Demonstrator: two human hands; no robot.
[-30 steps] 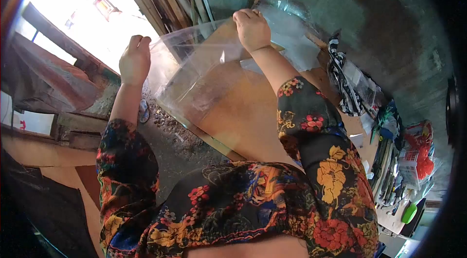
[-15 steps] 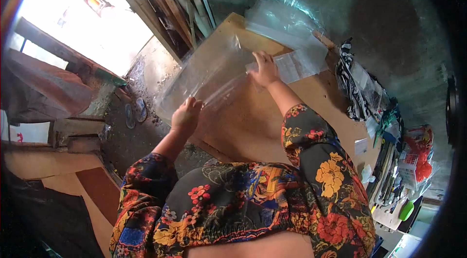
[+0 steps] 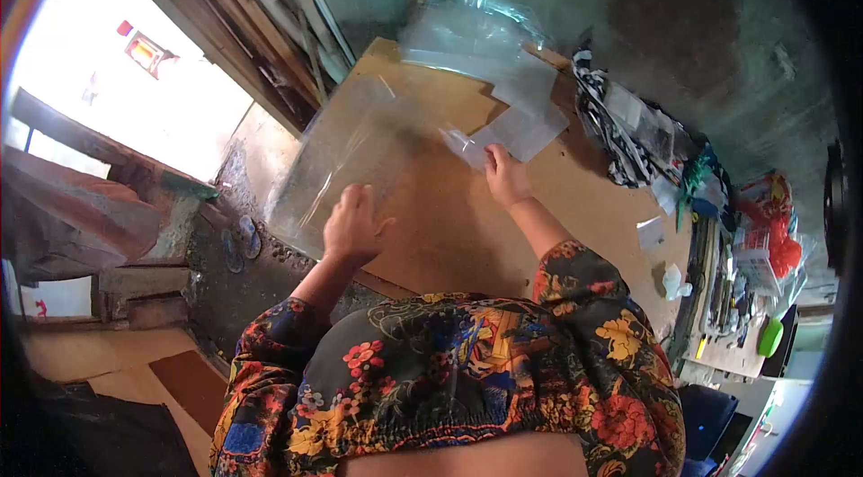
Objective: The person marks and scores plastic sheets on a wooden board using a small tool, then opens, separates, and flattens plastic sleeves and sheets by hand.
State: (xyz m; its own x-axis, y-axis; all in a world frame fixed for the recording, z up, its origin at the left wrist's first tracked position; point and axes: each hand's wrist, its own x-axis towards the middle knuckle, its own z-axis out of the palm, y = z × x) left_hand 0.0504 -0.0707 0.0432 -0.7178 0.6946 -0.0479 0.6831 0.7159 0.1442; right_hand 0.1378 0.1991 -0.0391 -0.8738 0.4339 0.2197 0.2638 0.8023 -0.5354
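My left hand (image 3: pixel 353 225) lies over the left part of the wooden board, fingers stretched and thumb apart, at the near edge of a large clear plastic sheet (image 3: pixel 328 167). Closer to the middle, my right hand (image 3: pixel 506 177) is closed, thumb and fingertips pinching the edge of a small clear plastic bag (image 3: pixel 464 147). Just beyond that hand, more flat clear bags (image 3: pixel 530 128) lie on the board. A stack of clear plastic sheets (image 3: pixel 463 36) rests at the board's far edge.
The tan board (image 3: pixel 431 225) fills the middle. Black-and-white striped cloth (image 3: pixel 611 135) is heaped at its right edge, near a small white packet (image 3: pixel 650 232) and crumpled white plastic (image 3: pixel 674 281). Planks (image 3: pixel 243 18) lean at the back left. A pair of slippers (image 3: pixel 241 243) lies on the floor.
My left hand has let go of the large plastic sheet, which now lies flatter on the board. My right hand has moved a little nearer to me. The view has shifted slightly.
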